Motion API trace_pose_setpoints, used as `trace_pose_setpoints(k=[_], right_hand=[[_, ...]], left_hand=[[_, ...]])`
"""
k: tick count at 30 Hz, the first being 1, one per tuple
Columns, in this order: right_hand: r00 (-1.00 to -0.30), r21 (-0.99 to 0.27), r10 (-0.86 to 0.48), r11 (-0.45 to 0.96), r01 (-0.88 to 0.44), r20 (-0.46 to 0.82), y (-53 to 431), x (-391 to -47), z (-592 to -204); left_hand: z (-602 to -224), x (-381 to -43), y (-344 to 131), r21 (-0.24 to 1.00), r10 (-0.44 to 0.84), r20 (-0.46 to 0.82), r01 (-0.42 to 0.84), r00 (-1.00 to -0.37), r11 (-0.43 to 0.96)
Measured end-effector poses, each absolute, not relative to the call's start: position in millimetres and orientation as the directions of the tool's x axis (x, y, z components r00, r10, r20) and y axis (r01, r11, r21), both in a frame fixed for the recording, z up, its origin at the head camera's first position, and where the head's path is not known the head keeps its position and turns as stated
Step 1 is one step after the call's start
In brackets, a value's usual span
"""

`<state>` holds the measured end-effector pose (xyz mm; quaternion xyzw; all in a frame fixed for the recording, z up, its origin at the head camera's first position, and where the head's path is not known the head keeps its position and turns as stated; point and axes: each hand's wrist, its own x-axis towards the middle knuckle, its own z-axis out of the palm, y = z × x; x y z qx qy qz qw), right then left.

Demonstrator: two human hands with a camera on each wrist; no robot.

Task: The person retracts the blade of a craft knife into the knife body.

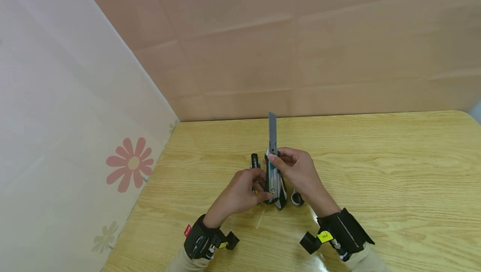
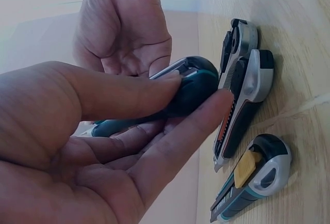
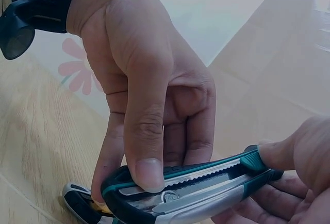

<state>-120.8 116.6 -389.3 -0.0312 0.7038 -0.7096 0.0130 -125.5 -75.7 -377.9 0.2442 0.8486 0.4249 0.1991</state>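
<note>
A snap-off utility knife (image 1: 273, 182) with a black and teal body is held above the table, its long blade (image 1: 272, 128) extended away from me. My left hand (image 1: 244, 190) pinches the rear end, thumb on top, as the right wrist view shows. My right hand (image 1: 302, 174) grips the knife farther forward, the thumb on the teal slider (image 3: 252, 162). Below lie other cutters: one with a yellow slider (image 2: 247, 170) left of the held knife, a silver and black one (image 2: 245, 100) partly beneath it, and another (image 1: 297, 198) by my right hand.
The wood-grain table (image 1: 394, 180) carries the tools. A pinkish-brown sheet (image 1: 240, 46) stands along its back edge, and a white sheet with flower prints (image 1: 129, 163) along the left. A thin pale strip (image 1: 260, 218) shows on the table near the left hand.
</note>
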Motion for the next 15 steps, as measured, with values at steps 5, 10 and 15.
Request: trace_pose_setpoints(k=[5, 10, 15], right_hand=[[-0.997, -1.000, -0.073, -0.006, -0.012, 0.013, 116.6, -121.0, -389.9], [-0.996, -1.000, -0.094, -0.004, -0.009, 0.009, 117.1, -121.0, -390.6], [-0.994, -1.000, -0.105, 0.014, -0.002, 0.001, 117.8, -121.7, -390.5]], left_hand=[[-378.1, -125.5, -76.0, 0.819, 0.584, -0.129, 0.246, -0.802, 0.519], [-377.8, -125.2, -76.4, 0.812, 0.576, -0.134, 0.243, -0.806, 0.530], [-376.6, -124.7, -76.7, 0.806, 0.570, -0.141, 0.240, -0.809, 0.541]])
